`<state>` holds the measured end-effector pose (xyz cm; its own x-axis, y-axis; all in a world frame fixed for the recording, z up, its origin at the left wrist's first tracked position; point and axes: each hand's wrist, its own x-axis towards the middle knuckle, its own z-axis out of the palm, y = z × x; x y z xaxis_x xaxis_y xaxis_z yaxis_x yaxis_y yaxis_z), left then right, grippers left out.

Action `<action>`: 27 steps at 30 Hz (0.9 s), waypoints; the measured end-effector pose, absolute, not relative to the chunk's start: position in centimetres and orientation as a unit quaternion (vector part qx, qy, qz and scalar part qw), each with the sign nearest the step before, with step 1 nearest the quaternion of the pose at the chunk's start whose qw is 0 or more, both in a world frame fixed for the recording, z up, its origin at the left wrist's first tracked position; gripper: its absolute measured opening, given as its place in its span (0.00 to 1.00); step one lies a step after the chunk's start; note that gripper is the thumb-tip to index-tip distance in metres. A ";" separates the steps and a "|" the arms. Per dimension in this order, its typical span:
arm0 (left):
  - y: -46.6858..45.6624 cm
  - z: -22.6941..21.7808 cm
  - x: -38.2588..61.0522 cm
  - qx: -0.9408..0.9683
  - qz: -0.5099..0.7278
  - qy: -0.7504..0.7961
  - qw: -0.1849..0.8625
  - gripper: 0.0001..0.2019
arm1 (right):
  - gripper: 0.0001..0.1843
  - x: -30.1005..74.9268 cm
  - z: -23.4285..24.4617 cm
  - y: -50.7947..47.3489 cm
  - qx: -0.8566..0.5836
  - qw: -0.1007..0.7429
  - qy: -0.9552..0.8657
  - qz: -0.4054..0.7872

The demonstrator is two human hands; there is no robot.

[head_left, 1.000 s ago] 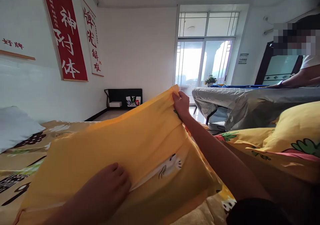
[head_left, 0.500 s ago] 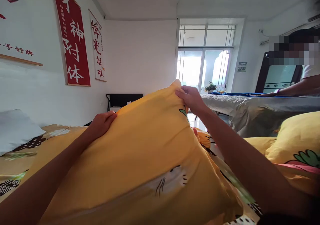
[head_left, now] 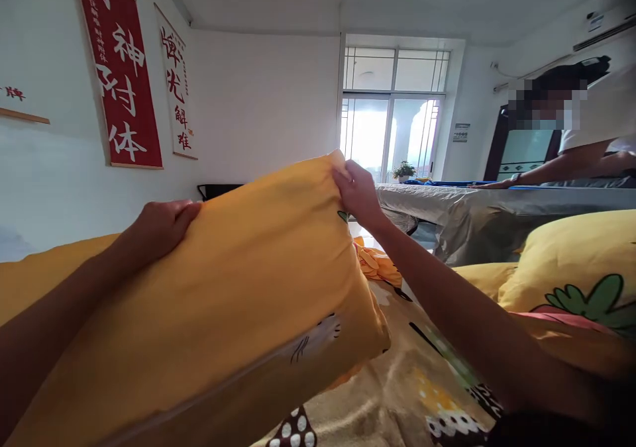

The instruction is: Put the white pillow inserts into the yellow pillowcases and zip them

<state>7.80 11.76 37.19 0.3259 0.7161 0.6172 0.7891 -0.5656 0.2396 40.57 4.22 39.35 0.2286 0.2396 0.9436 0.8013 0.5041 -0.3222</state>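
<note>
A big yellow pillow [head_left: 238, 288] in a printed case fills the middle of the view, lifted off the bed. My left hand [head_left: 159, 225] grips its far left corner, fingers curled over the edge. My right hand [head_left: 355, 192] pinches the far right corner, fingers closed on the fabric. Both arms are stretched out along the pillow's sides. A small cartoon print shows near the pillow's lower right.
A patterned yellow bedspread [head_left: 407, 381] lies under the pillow. A second yellow pillow [head_left: 571, 261] rests at the right. Beyond the bed stands a table under a grey cover [head_left: 487, 215], where another person's arm [head_left: 556, 169] rests. Red banners [head_left: 116, 76] hang on the left wall.
My left hand moved from the pillow's near edge to its far left corner and took hold. The pillow has been raised and shifted left; the white pillow at the left is out of view.
</note>
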 end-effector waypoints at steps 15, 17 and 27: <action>8.8 45.0 21.1 -0.887 -0.403 -0.188 -0.125 0.14 | 0.13 34.7 41.7 4.9 -0.326 0.736 -0.578 -0.129; 9.0 44.4 21.7 -0.875 -0.428 -0.182 -0.134 0.13 | 0.11 35.3 41.2 4.2 -0.348 0.725 -0.586 -0.099; 9.4 45.5 20.1 -0.802 -0.462 -0.339 -0.171 0.10 | 0.18 42.7 24.0 -2.8 -0.580 0.483 -0.655 0.025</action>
<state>20.05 9.43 45.53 0.3436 0.7007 0.6252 0.3854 -0.7123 0.5866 42.66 -2.83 23.95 0.1398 0.7846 0.6040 0.7360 0.3257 -0.5934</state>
